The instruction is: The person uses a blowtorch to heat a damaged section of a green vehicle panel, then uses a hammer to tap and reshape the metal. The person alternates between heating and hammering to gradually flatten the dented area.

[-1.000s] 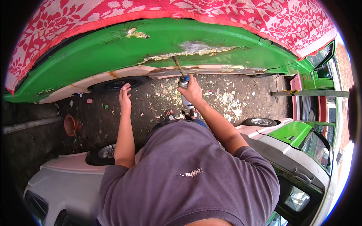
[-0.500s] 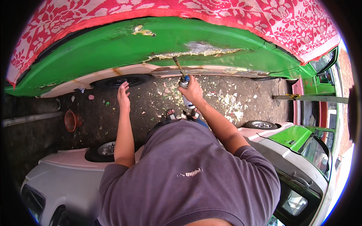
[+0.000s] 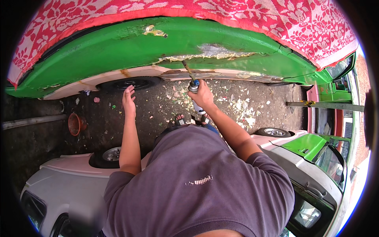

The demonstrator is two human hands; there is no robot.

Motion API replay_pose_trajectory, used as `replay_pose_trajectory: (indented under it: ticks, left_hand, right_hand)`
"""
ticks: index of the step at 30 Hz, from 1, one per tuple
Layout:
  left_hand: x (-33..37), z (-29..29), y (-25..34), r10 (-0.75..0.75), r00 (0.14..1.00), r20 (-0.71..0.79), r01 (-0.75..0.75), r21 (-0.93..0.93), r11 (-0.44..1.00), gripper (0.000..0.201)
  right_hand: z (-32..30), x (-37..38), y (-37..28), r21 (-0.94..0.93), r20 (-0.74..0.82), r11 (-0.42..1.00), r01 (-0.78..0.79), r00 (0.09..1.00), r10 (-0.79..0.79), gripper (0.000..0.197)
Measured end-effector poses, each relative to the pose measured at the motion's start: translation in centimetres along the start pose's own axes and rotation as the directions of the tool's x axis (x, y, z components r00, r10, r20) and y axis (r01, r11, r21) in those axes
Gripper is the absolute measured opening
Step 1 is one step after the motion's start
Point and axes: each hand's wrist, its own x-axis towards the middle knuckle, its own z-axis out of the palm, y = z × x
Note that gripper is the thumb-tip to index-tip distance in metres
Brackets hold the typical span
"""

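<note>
My right hand [image 3: 202,95] is wrapped round a gas blowtorch [image 3: 194,84] with a blue knob and a light canister below. Its metal nozzle points up at the green car body panel [image 3: 130,49], close to a long strip of cracked, peeling filler [image 3: 205,55]. Whether a flame burns at the tip cannot be made out. My left hand [image 3: 129,103] hangs free in front of the car's dark wheel [image 3: 128,84], fingers stretched out and holding nothing. A smaller chipped patch [image 3: 154,31] shows higher on the panel.
A red and white floral cloth [image 3: 252,15] covers the car's upper part. Paint flakes [image 3: 241,107] litter the ground round my feet. An orange pot [image 3: 76,124] lies at left. Behind me stands another vehicle [image 3: 71,177]; a metal pole [image 3: 327,105] reaches in from the right.
The view has shifted very slightly against the car. Both hands keep nearly the same place, the blowtorch still in my right one.
</note>
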Motion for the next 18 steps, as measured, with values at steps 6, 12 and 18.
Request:
replay_pose_trajectory:
  ticks: [6,12,18]
  left_hand:
    - [0.5,-0.4,-0.3,0.003,1.000,-0.014,-0.003,-0.019,1.000,0.050]
    - [0.2,-0.5,-0.5,-0.005,1.000,-0.027,0.005,-0.024,1.000,0.051]
    - [0.0,-0.3,-0.5,-0.014,0.999,-0.035,0.012,-0.035,0.999,0.051]
  right_hand:
    - [0.3,0.2,-1.6,0.005,0.001,1.000,0.021,1.000,-0.021,0.072]
    - [0.7,0.5,-1.8,-0.003,0.000,0.998,0.059,0.998,-0.059,0.068]
    - [1.1,0.8,-2.4,-0.016,0.035,0.997,0.079,0.996,-0.078,0.070]
